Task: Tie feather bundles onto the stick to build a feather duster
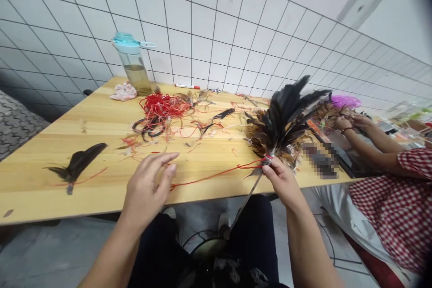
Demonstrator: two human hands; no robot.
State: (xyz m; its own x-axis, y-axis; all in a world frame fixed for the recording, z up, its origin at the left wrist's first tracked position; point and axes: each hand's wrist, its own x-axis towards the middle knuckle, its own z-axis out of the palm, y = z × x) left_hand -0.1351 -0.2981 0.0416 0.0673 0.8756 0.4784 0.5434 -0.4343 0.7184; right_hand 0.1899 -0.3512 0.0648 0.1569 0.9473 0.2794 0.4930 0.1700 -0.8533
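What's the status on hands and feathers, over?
Right hand gripping black feather bundle at its red-tied base. Red string runs toward left hand; grip unclear. String pile lies beyond, apart from bundle.

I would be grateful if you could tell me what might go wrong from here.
The red cord runs from the base of the black feather bundle, pinched in the right hand, toward the left hand; if it slackens, its wrap might loosen.
The bottle holding liquid stands close to the red thread pile, so a knock could wet the threads.
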